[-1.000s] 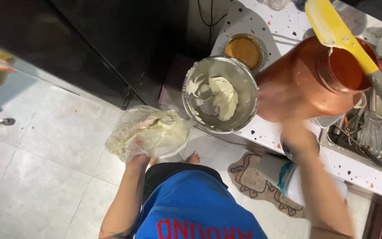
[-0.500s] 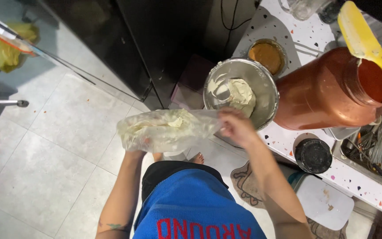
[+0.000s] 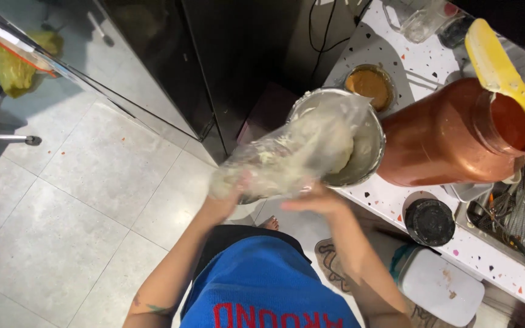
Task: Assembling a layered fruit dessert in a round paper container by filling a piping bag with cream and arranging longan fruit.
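Both hands now tip the bag (image 3: 287, 155) over the bowl (image 3: 369, 143) (earlier beside it): left hand (image 3: 229, 197) grips it, right hand (image 3: 311, 199) apparently flat beneath.

Clear plastic bag (image 3: 287, 155) smeared with pale dough, tilted, mouth over steel bowl (image 3: 369, 155) at counter's edge.

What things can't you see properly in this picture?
Head view, the only one:
- Metal bowl: its inside is mostly hidden by the plastic bag held over it.
- Left hand: fingers covered by the bag and blurred.
- Right hand: grip under the bag unclear.
- Yellow spatula: handle cut off by the right edge.
- Whisk: partly cut off, cluttered.
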